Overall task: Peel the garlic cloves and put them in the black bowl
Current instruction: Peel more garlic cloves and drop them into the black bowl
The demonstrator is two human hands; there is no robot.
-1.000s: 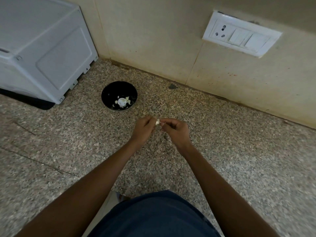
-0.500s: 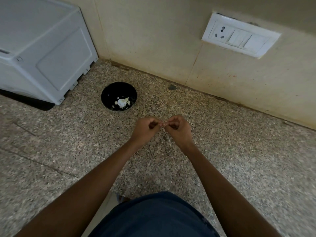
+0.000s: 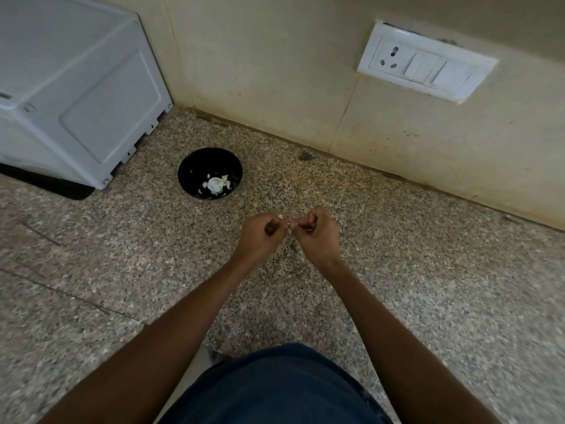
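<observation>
Since 1.0 s ago both hands have curled tighter and the garlic clove, then plainly visible between the fingertips, is now mostly hidden; since 0.5 s ago the hands have barely shifted. The left hand [image 3: 263,237] and right hand [image 3: 318,237] meet at frame centre, knuckles up, fingers curled inward. Grip of each hand: fingertips clamped together on the garlic clove [image 3: 287,225], of which only a small pale sliver shows between them. A white fleck of papery skin [image 3: 280,216] sticks up just above the left fingertips.

The black bowl [image 3: 195,166] sits up and left of the hands, well apart from them: round, glossy, dark inside. It holds a small heap of white garlic pieces [image 3: 215,185], irregular and flaky; peeled cloves or skins cannot be told.

The worktop [image 3: 428,270] is speckled granite, grainy brown-grey, with thin seam lines at left. A white moulded plastic appliance [image 3: 76,87] fills the upper left. A white switch plate [image 3: 425,71] is set in the smooth beige wall at upper right. Dark blue cloth [image 3: 275,390] lies at bottom centre.
</observation>
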